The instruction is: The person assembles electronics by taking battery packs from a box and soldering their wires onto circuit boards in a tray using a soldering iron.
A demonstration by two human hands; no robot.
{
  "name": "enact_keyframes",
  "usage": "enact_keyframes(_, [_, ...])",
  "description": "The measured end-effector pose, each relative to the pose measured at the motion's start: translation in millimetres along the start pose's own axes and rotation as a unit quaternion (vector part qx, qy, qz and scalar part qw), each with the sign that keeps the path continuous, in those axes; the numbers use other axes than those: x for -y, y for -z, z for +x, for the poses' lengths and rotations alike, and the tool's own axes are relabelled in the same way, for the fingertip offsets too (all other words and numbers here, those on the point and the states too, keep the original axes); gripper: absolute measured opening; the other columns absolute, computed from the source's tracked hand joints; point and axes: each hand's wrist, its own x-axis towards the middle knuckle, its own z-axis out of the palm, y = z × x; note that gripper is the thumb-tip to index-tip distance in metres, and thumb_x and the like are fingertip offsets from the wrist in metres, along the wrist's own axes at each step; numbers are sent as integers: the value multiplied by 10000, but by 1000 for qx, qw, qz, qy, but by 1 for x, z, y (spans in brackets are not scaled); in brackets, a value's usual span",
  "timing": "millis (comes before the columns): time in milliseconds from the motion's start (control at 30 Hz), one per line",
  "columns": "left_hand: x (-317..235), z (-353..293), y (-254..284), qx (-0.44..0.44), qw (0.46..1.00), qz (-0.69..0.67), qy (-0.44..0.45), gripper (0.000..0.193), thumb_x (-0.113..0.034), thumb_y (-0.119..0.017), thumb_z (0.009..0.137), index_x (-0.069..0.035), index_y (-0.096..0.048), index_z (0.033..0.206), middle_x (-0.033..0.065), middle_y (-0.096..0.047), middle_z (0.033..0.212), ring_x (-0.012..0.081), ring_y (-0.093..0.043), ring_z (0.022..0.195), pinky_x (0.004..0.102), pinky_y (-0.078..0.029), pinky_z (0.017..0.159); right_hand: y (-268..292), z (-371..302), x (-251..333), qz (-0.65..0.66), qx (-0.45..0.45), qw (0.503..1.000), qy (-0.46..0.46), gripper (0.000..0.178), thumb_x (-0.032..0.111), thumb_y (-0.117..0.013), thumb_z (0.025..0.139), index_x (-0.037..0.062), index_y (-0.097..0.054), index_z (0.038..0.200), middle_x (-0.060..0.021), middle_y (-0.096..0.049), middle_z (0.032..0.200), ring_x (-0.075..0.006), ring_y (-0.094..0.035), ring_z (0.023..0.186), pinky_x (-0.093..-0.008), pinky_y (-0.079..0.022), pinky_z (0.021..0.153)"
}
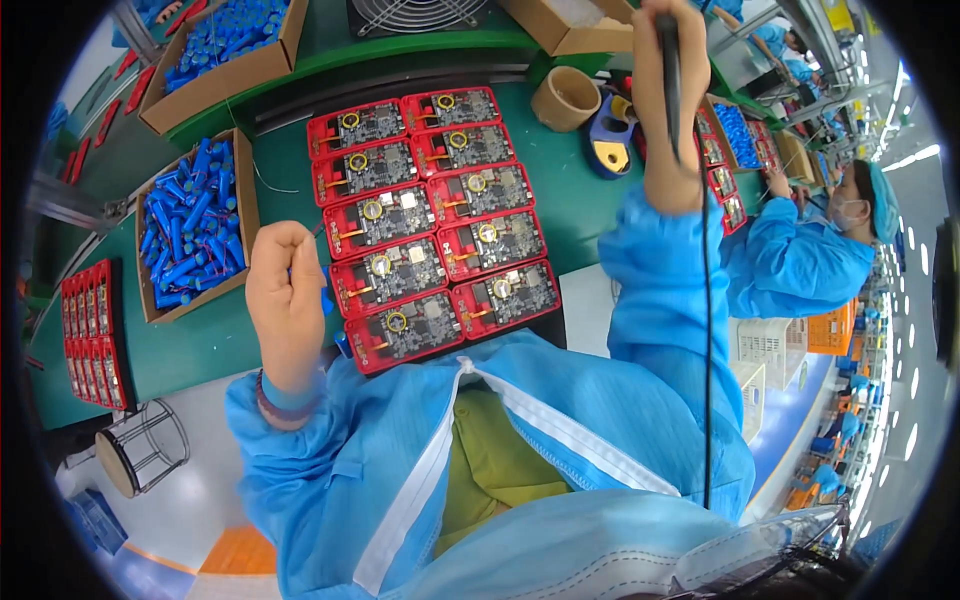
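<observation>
My left hand is closed just left of the red trays, with a bit of a blue battery cell showing past the fingers; the rest of the cell is hidden. Raised at the upper right, my right hand grips the black handle of a soldering iron, whose black cable hangs down past my sleeve. Its tip cannot be made out. Between my arms, red trays lie in two columns on the green bench, each bearing a dark circuit board with a yellow-ringed round part.
Cardboard boxes of blue battery cells stand at left. A tan round pot and a blue soldering-iron stand with yellow sponge sit at the back right. More boards lie far left. A co-worker sits at right.
</observation>
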Motion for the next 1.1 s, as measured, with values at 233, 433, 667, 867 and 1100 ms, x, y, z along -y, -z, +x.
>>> enact_keyframes(233, [23, 2, 12, 20, 998, 53, 9, 43, -61, -477, 937, -30, -496, 915, -16, -447, 743, 49, -387, 657, 196, -314, 564, 0, 47, -62, -71, 107, 970, -206, 146, 141, -530, 928, 87, -526, 1063, -83, -541, 764, -176, -516, 636, -324, -433, 591])
enact_keyframes(433, [37, 13, 19, 43, 992, 122, 5, 59, -32, -546, 873, -1, -523, 829, 62, -492, 703, 105, -465, 640, 253, -393, 570, 7, 1, -3, 192, 72, 949, -239, 258, 222, -483, 967, 18, -586, 1087, -38, -558, 777, -93, -475, 662, -216, -392, 599])
enact_keyframes(667, [66, 34, -1, 99, 979, 181, 7, 81, -64, -548, 861, 11, -525, 842, 103, -519, 710, 160, -501, 650, 282, -424, 603, 2, -89, 101, 384, 286, 844, -242, 260, 211, -529, 914, -32, -619, 909, -80, -609, 778, -95, -532, 655, -231, -425, 580])
enact_keyframes(867, [76, 47, -13, 128, 972, 195, -10, 100, -80, -567, 843, 14, -534, 839, 128, -547, 723, 212, -531, 659, 308, -436, 618, -28, -109, 113, 385, 396, 787, -275, 183, 142, -531, 907, -18, -621, 910, -83, -634, 823, -128, -580, 726, -256, -470, 657])
enact_keyframes(1100, [87, 51, -14, 138, 973, 182, -45, 103, -73, -581, 820, 20, -539, 829, 130, -518, 748, 234, -515, 682, 322, -421, 633, -45, -120, 114, 379, 375, 805, -260, 210, 170, -527, 936, -16, -624, 922, -84, -642, 861, -141, -589, 794, -264, -472, 716])
